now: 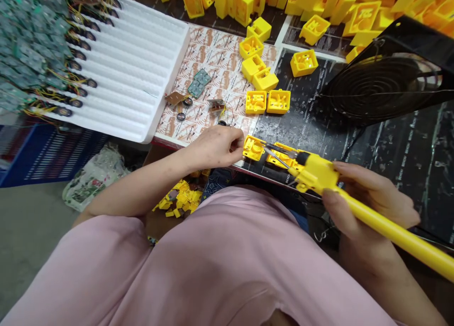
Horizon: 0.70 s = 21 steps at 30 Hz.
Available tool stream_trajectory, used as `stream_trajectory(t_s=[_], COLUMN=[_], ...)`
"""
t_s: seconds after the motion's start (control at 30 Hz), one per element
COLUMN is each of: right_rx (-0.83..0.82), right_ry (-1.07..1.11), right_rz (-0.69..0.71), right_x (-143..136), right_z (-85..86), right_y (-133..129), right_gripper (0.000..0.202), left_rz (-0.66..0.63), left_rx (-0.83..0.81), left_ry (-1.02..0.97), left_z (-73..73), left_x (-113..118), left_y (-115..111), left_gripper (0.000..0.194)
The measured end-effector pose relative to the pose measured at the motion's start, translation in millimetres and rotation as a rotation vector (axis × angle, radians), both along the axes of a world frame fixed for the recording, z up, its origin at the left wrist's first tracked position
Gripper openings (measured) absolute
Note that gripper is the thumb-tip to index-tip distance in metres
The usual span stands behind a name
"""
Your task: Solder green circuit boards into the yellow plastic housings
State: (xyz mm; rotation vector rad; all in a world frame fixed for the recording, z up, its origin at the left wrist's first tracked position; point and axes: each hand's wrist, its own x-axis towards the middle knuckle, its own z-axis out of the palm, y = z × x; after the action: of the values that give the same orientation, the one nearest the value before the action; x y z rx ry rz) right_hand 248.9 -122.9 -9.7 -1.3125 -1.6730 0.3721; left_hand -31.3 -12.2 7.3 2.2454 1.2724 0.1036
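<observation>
My right hand (369, 203) is wrapped round a yellow tool (321, 172) with a long yellow hose or handle and thin metal rods at its tip. Those rods reach left over a small open yellow case (253, 147) at the table's front edge. Beside that case rests my left hand (220, 146), its thumb and fingers pinched together at the case's left side; what they hold, if anything, is too small to make out. Partly under the tool lies another yellow case part (280, 156). Two open cases (256, 102) (278, 101) sit side by side further back.
Green circuit boards (199, 83) and small round black parts (180, 116) lie on patterned paper. At left, a white ribbed foam tray (142, 66) carries wired boards (31, 42). A black fan-like device (383, 80) stands at right. Yellow cases (234, 4) are heaped behind; a blue crate (53, 151) is below left.
</observation>
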Motion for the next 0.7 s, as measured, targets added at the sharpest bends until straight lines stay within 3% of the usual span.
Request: stream_trajectory(t_s=[0.23,0.33,0.53,0.63,0.7], right_rx=[0.187,0.159,0.335,0.301,0.185], right_ry=[-0.099,-0.131,-0.268,-0.268,-0.231], right_rz=[0.3,0.32,0.433,0.471,0.37], right_x=[-16,-17,-20,-17,-13], right_z=[6.3,7.7,15.8,18.4,19.6], right_y=[13,18,33,32,29], right_gripper=[0.038,0.037,0.037,0.03,0.022], left_rz=[0.013,0.021,0.022,0.026,0.035], left_rx=[-0.087,-0.094,-0.132,-0.14,-0.143], left_ry=[0.042,0.039,0.047,0.036,0.029], left_z=[5.8,5.1,5.4,5.9,6.1], left_x=[2,2,5,6,7], left_y=[3,4,6,6,7], left_gripper=[0.009,0.009,0.006,0.007,0.007])
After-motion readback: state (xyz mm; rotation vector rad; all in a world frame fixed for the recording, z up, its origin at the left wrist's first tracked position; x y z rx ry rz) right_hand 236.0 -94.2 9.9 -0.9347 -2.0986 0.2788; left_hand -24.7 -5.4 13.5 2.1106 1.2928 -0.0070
